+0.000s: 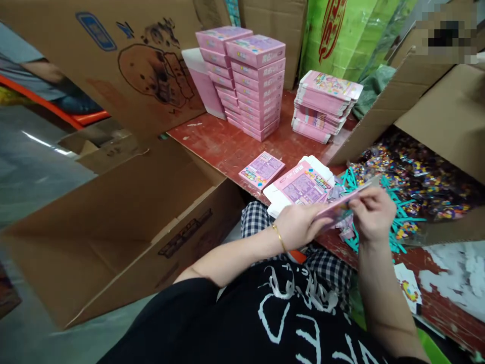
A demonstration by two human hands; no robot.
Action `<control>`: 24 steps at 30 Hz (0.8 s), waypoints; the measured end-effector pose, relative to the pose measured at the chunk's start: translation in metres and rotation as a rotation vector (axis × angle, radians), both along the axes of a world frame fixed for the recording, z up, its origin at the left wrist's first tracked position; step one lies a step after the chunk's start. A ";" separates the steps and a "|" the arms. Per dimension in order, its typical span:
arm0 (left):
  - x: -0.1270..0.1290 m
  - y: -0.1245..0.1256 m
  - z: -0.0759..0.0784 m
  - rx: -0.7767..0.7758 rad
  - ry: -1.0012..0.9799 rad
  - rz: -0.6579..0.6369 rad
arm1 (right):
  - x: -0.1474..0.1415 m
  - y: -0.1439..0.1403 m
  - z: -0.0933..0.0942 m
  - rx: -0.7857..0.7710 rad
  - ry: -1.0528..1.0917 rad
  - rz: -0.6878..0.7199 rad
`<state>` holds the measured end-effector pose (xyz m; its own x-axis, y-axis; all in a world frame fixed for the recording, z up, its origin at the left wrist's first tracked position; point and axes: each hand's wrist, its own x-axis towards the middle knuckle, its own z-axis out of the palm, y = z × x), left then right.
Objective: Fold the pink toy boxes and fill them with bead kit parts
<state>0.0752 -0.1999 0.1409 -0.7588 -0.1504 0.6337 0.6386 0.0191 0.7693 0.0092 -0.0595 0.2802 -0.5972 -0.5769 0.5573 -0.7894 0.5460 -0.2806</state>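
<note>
A small pink box (335, 208), seen nearly edge-on, is held tilted above the table's front edge. My left hand (299, 226) grips its left end, thumb on the near side. At the other end, my right hand (373, 212) is closed with fingers bent at the white end flap. Just beyond my left hand lies a pink carton (305, 186) with white flaps spread out. A closed pink box (262, 170) rests flat to its left. Teal sticks (396, 222) and small pinkish packets (346, 230) lie around my right hand, partly hidden by it.
Stacked pink boxes (261, 91) and a pile of flattened cartons (326, 103) stand on the red table (204, 139). A large open cardboard box (113, 212) is at left. Another box (439, 101) at right holds many colourful wrapped pieces (428, 177). Another person's arm (41, 71) shows far left.
</note>
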 end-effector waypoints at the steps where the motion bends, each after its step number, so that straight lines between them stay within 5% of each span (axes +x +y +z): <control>1: 0.007 0.004 -0.003 0.086 0.013 -0.096 | 0.015 0.009 -0.003 0.048 0.186 -0.035; 3: 0.017 0.017 -0.014 0.306 -0.020 -0.244 | 0.037 0.027 -0.010 0.096 0.537 -0.123; 5: 0.021 0.032 -0.024 0.548 -0.097 -0.393 | 0.048 0.041 -0.015 0.034 0.664 -0.181; 8: 0.020 0.059 -0.028 0.840 -0.219 -0.655 | 0.049 0.059 -0.017 -0.114 0.395 -0.202; 10: 0.011 0.076 -0.027 0.904 -0.279 -0.729 | 0.045 0.069 -0.018 -0.138 0.204 -0.224; 14: -0.016 0.094 -0.027 0.782 -0.209 -0.716 | 0.045 0.089 -0.027 -0.165 0.065 -0.261; 18: -0.040 0.100 -0.035 0.657 -0.081 -0.447 | 0.055 0.117 -0.059 -0.176 -0.062 -0.296; 24: -0.049 0.129 -0.065 0.486 -0.259 -0.385 | 0.039 0.157 -0.110 -0.225 -0.182 -0.507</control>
<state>0.0259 -0.0714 0.0758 -0.9337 -0.0611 0.3529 0.3247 -0.5599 0.7623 0.0486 0.0970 0.1707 -0.8657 -0.0731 0.4952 -0.3727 0.7545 -0.5402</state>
